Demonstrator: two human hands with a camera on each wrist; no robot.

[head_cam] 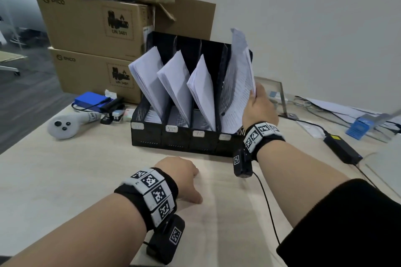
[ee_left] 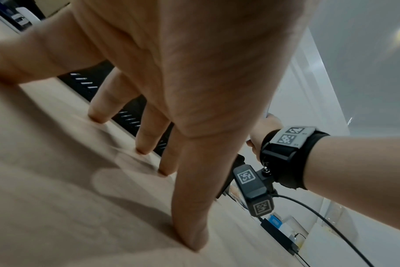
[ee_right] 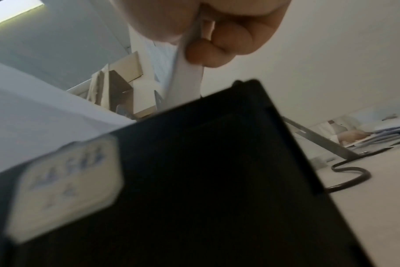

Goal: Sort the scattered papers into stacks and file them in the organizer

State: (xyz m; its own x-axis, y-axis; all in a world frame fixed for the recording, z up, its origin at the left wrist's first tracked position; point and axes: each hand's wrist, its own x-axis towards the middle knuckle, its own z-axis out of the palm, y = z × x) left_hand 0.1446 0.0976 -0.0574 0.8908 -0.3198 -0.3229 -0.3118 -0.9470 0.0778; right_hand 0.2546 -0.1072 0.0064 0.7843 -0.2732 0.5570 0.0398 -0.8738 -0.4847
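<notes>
A black mesh organizer (head_cam: 152, 134) with several slots stands on the light wooden table (head_cam: 65, 175). Its three left slots each hold a leaning white paper stack (head_cam: 149, 76). My right hand (head_cam: 259, 106) grips a printed paper stack (head_cam: 237, 84) by its right edge, the stack standing in the rightmost slot. In the right wrist view my thumb and curled fingers (ee_right: 219, 52) pinch the papers' edge (ee_right: 185, 79) above the organizer's black wall (ee_right: 194, 180). My left hand (head_cam: 184, 176) rests on the table in front of the organizer, its straight fingertips (ee_left: 194, 240) touching the wood.
Cardboard boxes (head_cam: 91, 24) are piled behind the organizer at the left. A grey controller (head_cam: 65, 125), a blue case (head_cam: 91, 98) and a stapler (head_cam: 112, 106) lie left of it. A black power brick (head_cam: 342, 149) with cables, loose papers (head_cam: 338, 108) and a clear stand (head_cam: 275, 93) sit right.
</notes>
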